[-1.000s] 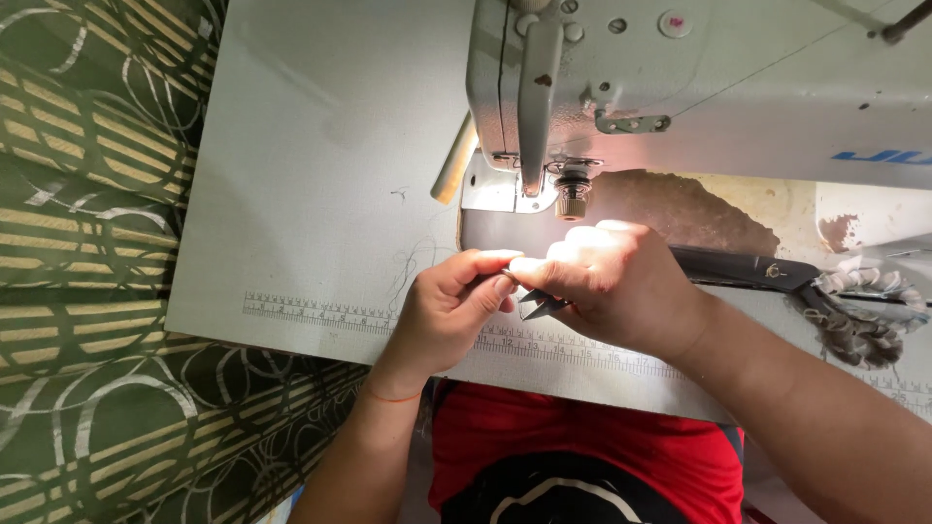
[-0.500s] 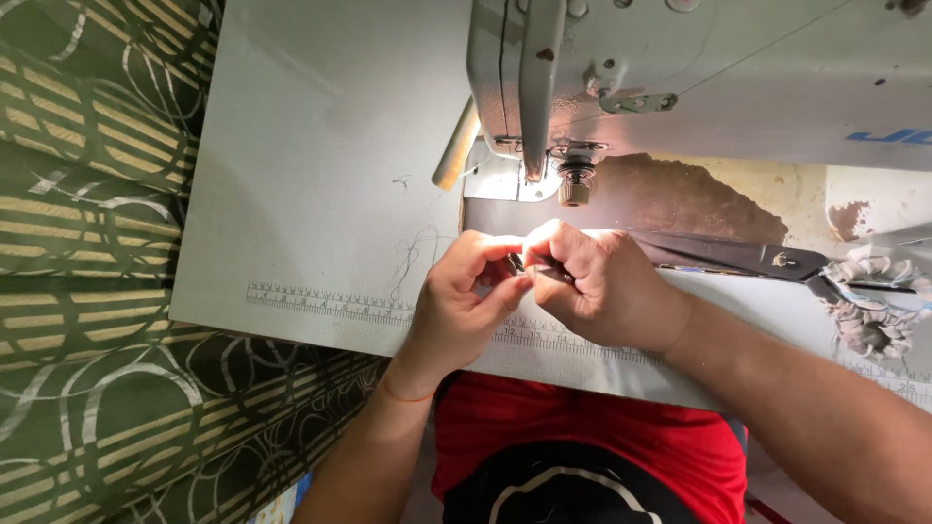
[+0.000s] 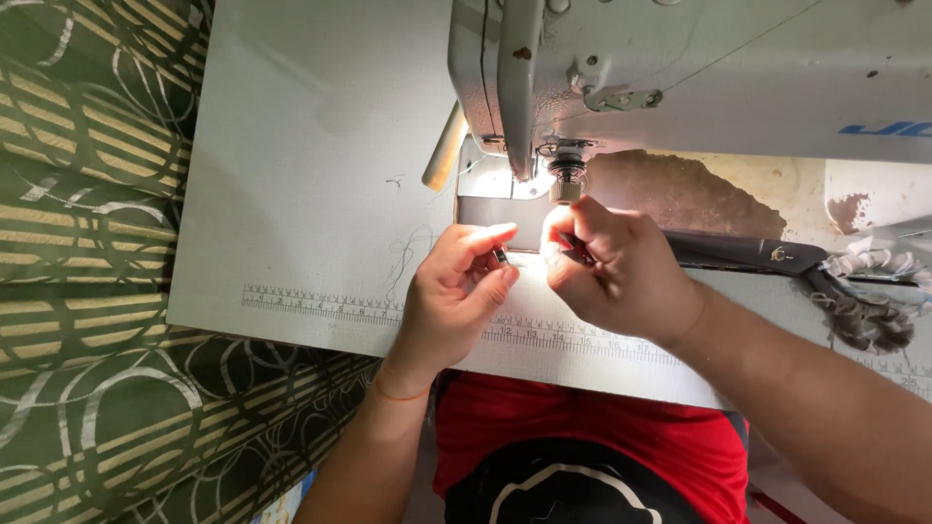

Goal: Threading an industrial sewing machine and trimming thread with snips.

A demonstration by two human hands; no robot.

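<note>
Bobbin case (image 3: 500, 255) above pale sewing table (image 3: 311, 175)

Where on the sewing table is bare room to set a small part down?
Bare table runs left of the machine head, from the printed ruler upward, with only loose threads. It is crowded under the needle, where left hand and right hand work, and by the scissors.

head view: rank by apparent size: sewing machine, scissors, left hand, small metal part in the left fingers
1. Sewing machine, cut off by the frame.
2. Left hand and scissors: look close, and the scissors are partly hidden behind the right hand, so unranked.
3. Small metal part, by far the smallest.
</note>
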